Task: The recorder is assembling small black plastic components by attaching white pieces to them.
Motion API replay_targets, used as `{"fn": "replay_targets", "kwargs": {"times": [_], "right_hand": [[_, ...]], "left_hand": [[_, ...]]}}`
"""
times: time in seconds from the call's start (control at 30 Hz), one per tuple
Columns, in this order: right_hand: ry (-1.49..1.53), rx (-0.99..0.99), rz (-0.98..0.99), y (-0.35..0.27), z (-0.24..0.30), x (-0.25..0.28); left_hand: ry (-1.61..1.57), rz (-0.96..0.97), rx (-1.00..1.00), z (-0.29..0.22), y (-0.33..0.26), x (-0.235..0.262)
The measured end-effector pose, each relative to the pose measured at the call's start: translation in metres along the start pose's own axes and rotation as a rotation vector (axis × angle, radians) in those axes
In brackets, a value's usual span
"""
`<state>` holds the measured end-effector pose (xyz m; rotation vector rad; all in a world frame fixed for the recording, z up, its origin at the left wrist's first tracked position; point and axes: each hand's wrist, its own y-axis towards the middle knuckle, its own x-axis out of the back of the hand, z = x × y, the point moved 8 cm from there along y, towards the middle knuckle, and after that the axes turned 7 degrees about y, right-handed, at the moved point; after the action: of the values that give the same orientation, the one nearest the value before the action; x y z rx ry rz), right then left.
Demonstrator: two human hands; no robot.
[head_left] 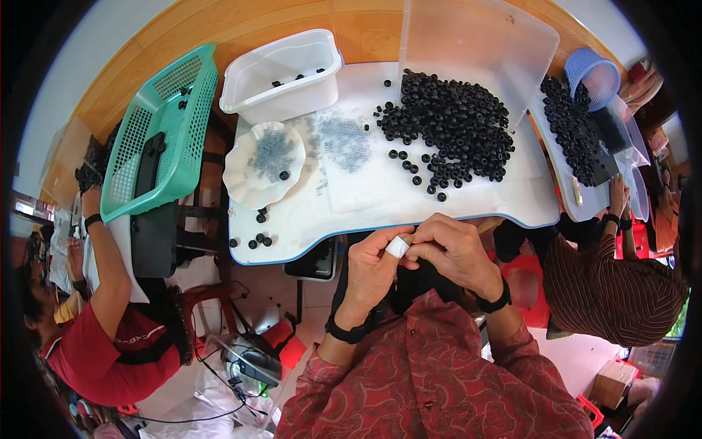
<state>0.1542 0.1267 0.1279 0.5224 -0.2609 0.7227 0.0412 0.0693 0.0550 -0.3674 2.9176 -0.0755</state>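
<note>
My left hand (pixel 369 267) and my right hand (pixel 459 257) meet just in front of the table's near edge, fingertips pinched together. Anything between them is hidden by the fingers. A white band (pixel 398 246) sits around a finger or thumb of the left hand. Beyond the hands, a large heap of small black ring-like parts (pixel 457 121) spreads over the white table (pixel 365 208). To its left lies a loose patch of tiny grey pieces (pixel 345 143), too small to identify. More of these, with one black part, are in a white wavy-rimmed dish (pixel 241 179).
A white tub (pixel 285 102) with a few black parts stands at the back. A clear plastic bin (pixel 475 36) is behind the heap. Left is a teal basket (pixel 157 132). People sit at both sides; a blue basket (pixel 591 77) stands on the right-hand table.
</note>
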Motion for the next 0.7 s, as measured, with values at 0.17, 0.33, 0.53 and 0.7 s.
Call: {"fn": "replay_targets", "kwargs": {"times": [0.17, 0.33, 0.53, 0.7], "right_hand": [[0.099, -0.013, -0.122, -0.007, -0.003, -0.001], [0.169, -0.081, -0.307, -0.021, -0.012, -0.009], [0.325, -0.304, -0.241, -0.019, -0.016, -0.042], [0.286, -0.250, -0.231, -0.008, -0.001, -0.048]], "left_hand": [[-0.001, -0.024, -0.058, -0.006, -0.003, 0.004], [-0.292, -0.003, -0.057, -0.003, -0.001, 0.005], [-0.446, -0.009, -0.096, -0.005, -0.003, 0.002], [-0.539, 0.019, -0.130, -0.004, -0.008, 0.000]]}}
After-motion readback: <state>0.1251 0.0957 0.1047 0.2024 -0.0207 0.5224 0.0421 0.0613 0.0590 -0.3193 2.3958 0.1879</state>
